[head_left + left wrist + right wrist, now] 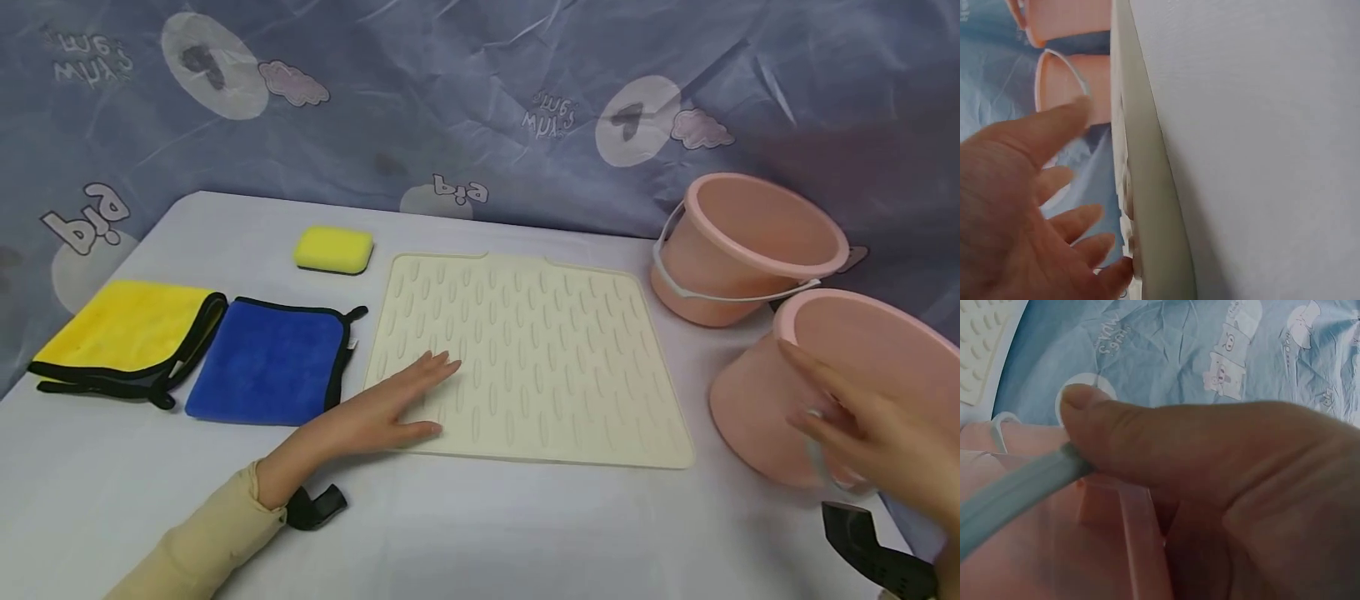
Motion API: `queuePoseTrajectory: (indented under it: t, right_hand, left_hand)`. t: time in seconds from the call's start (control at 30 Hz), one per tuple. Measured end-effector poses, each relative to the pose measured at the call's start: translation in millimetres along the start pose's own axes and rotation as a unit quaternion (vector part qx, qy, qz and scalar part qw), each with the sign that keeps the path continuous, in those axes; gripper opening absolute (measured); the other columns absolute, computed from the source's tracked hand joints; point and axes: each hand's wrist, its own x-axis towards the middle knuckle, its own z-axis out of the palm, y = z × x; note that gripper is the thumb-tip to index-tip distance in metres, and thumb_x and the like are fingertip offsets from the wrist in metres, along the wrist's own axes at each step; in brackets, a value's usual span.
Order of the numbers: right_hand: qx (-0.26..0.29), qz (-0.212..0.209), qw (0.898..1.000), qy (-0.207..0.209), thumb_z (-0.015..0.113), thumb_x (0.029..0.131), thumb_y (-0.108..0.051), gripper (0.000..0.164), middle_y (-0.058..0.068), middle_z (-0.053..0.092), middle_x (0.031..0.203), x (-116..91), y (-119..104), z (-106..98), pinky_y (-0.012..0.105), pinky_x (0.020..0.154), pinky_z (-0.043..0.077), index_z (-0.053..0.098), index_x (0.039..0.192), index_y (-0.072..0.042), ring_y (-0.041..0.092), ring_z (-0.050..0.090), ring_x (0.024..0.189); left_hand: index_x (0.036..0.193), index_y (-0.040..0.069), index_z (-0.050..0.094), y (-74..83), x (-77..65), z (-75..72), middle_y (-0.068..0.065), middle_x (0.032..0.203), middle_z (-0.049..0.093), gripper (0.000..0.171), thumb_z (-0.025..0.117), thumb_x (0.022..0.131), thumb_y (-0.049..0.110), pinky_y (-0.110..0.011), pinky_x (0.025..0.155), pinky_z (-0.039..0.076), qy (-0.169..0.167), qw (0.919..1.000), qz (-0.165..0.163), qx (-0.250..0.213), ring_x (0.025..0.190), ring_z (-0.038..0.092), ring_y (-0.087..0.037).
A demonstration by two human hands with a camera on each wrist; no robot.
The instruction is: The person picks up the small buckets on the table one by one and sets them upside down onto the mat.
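A cream textured mat (585, 375) lies on the white table. Over its left front part, my left hand (393, 408) is spread with straight fingers and nothing in it. At the right, a pink bucket (750, 408) stands by the table's edge, tilted toward the right. My right hand (885, 433) is at this bucket's side, overlapping its rim in the head view. In the right wrist view, its thumb presses on the pale bucket handle (1022, 487), while the other fingers are mostly hidden behind.
A second pink bucket (742, 242) stands behind the first, its handle lowered. To the left lie a folded yellow cloth (127, 325), a folded blue cloth (270, 358) and a yellow sponge (333, 248). A printed blue-grey sheet (480, 108) hangs behind the table.
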Motion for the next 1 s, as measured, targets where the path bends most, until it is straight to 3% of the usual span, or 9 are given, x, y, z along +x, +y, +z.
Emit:
queuePoseTrajectory:
  t: [0.07, 0.2, 0.3, 0.4, 0.57, 0.83, 0.93, 1.0]
  right_hand:
    - [-0.013, 0.011, 1.0, -0.012, 0.074, 0.079, -0.013, 0.076, -0.019, 0.046, 0.1, -2, 0, -1, 0.006, 0.06, 0.032, 0.037, 0.144, -0.01, -0.007, 0.037, 0.072]
    - [-0.02, 0.025, 0.999, -0.037, 0.073, 0.079, -0.005, 0.071, -0.011, 0.036, 0.065, -2, -1, -6, 0.017, 0.042, 0.026, 0.043, 0.141, -0.019, -0.002, 0.032, 0.05]
    - [-0.006, -0.006, 0.999, -0.033, 0.069, 0.084, -0.011, 0.058, -0.016, 0.035, 0.06, 0, -1, -7, 0.015, 0.041, 0.024, 0.049, 0.135, -0.028, -0.003, 0.03, 0.047]
    - [-0.01, -0.034, 0.999, -0.03, 0.066, 0.087, -0.014, 0.046, -0.022, 0.025, 0.057, 2, 0, -7, 0.014, 0.04, 0.021, 0.054, 0.131, -0.026, -0.005, 0.025, 0.044]
    - [-0.022, -0.031, 0.999, -0.036, 0.068, 0.085, -0.007, 0.055, -0.023, 0.027, 0.058, 4, -1, -8, 0.013, 0.041, 0.022, 0.051, 0.133, -0.03, -0.004, 0.027, 0.045]
    - [-0.025, -0.043, 0.999, -0.015, 0.06, 0.09, -0.03, 0.048, -0.024, 0.026, 0.059, 3, -1, -10, 0.013, 0.042, 0.022, 0.046, 0.136, -0.037, -0.004, 0.026, 0.048]
    - [-0.017, -0.047, 0.999, -0.005, 0.056, 0.091, -0.035, 0.045, -0.022, 0.027, 0.059, 5, -2, -13, 0.014, 0.042, 0.023, 0.05, 0.135, -0.03, -0.004, 0.027, 0.047]
    - [-0.017, -0.039, 0.999, -0.006, 0.059, 0.09, -0.03, 0.046, -0.022, 0.027, 0.059, 6, -3, -16, 0.014, 0.041, 0.023, 0.05, 0.136, -0.027, -0.003, 0.027, 0.047]
  left_hand:
    - [0.148, 0.013, 0.029, -1.9, 0.5, -0.2, -0.012, 0.153, 0.016, 0.069, 0.064, 0.09, 0.023, -0.05, 0.106, 0.02, -0.016, 0.9997, -0.002, 0.021, 0.139, 0.005, -0.028]
    - [0.145, 0.01, 0.035, -2.7, 0.8, -0.8, -0.012, 0.153, 0.017, 0.062, 0.063, 0.091, 0.022, -0.051, 0.105, 0.022, -0.04, 0.9977, -0.002, 0.054, 0.139, 0.003, -0.029]
    - [0.144, 0.008, 0.037, -2.7, 0.5, -0.7, -0.013, 0.153, 0.016, 0.059, 0.061, 0.092, 0.022, -0.052, 0.105, 0.021, -0.046, 0.9969, 0.0, 0.064, 0.139, 0.003, -0.03]
    - [0.143, 0.007, 0.038, -2.6, -0.6, -0.1, -0.015, 0.152, 0.016, 0.057, 0.06, 0.093, 0.023, -0.053, 0.105, 0.021, -0.046, 0.9965, 0.001, 0.07, 0.139, 0.004, -0.032]
    - [0.144, 0.009, 0.038, -2.3, -2.0, 0.8, -0.013, 0.153, 0.015, 0.057, 0.059, 0.093, 0.024, -0.053, 0.104, 0.022, -0.047, 0.9961, -0.006, 0.074, 0.139, 0.004, -0.03]
    - [0.146, 0.011, 0.034, -2.7, -3.4, 5.0, -0.011, 0.154, 0.013, 0.059, 0.058, 0.094, 0.027, -0.054, 0.104, 0.021, -0.052, 0.9958, -0.008, 0.074, 0.139, 0.002, -0.029]
    - [0.146, 0.013, 0.034, -2.1, -3.1, 3.9, -0.01, 0.154, 0.013, 0.059, 0.058, 0.094, 0.027, -0.054, 0.104, 0.021, -0.05, 0.996, -0.01, 0.073, 0.14, 0.002, -0.027]
    - [0.146, 0.014, 0.034, -1.7, -2.8, 2.8, -0.009, 0.154, 0.012, 0.059, 0.058, 0.094, 0.028, -0.054, 0.104, 0.021, -0.048, 0.9961, -0.013, 0.073, 0.14, 0.002, -0.026]
